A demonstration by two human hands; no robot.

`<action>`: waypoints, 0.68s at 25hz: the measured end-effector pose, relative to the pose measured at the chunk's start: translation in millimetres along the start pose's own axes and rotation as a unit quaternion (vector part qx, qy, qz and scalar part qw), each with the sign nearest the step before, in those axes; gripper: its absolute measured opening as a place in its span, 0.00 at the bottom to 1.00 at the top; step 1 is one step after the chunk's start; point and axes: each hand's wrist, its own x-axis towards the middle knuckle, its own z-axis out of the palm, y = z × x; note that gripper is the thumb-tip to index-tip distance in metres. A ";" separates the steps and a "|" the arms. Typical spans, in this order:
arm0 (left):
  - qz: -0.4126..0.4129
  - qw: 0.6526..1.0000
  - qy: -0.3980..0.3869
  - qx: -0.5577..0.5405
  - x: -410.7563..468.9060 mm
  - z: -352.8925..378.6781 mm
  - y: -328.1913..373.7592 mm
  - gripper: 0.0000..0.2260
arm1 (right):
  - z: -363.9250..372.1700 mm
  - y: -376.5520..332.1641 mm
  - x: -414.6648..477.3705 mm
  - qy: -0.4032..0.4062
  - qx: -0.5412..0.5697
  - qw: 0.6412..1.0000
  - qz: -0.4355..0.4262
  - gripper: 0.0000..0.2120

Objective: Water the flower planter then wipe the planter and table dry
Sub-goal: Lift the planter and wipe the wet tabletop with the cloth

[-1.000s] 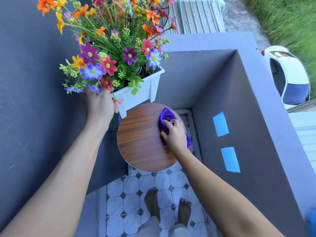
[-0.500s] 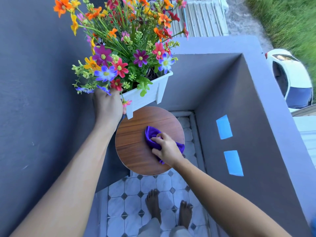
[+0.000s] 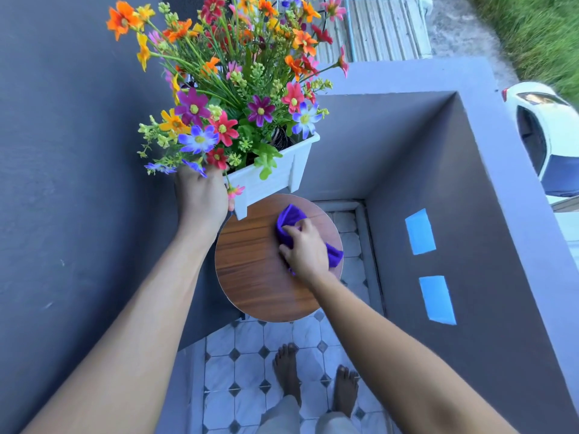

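Note:
A white plastic planter (image 3: 279,175) full of colourful flowers (image 3: 238,89) is held up in the air, tilted, above the far left edge of the small round wooden table (image 3: 253,270). My left hand (image 3: 202,198) grips the planter's near end from below. My right hand (image 3: 305,250) presses a purple cloth (image 3: 289,217) flat on the right half of the tabletop, with the cloth's ends showing on both sides of the hand.
Grey walls close in on the left (image 3: 78,183) and right (image 3: 470,214), the right one bearing two blue tape patches (image 3: 419,231). My bare feet (image 3: 286,371) stand on tiled floor below the table. A white car (image 3: 551,136) sits outside beyond the wall.
My right hand slid the purple cloth from the table's right edge toward its middle, then back to the right half. The planter stays raised in my left hand.

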 end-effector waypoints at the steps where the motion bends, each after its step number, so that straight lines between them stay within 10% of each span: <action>1: 0.003 1.000 -0.001 0.000 -0.2 0.0 -0.3 0.08 | 8.1 -5.5 -14.7 -0.017 0.005 0.999 -0.029 0.20; 6: -0.004 1.000 0.000 -0.001 -1.3 0.8 3.7 0.11 | 15.3 -15.5 -64.9 -0.089 0.129 0.986 -0.051 0.20; 9: -0.008 1.000 -0.003 0.001 -4.2 -0.8 5.9 0.10 | -11.6 -5.9 -48.2 0.016 0.180 0.983 0.027 0.19; 13: -0.002 1.000 -0.012 0.001 -8.1 -2.5 3.9 0.10 | -51.4 18.9 2.3 0.131 0.138 0.973 0.131 0.15; 17: 0.003 1.000 -0.024 0.010 -18.3 -3.5 1.7 0.06 | -35.6 26.5 4.8 0.045 0.028 0.992 0.112 0.18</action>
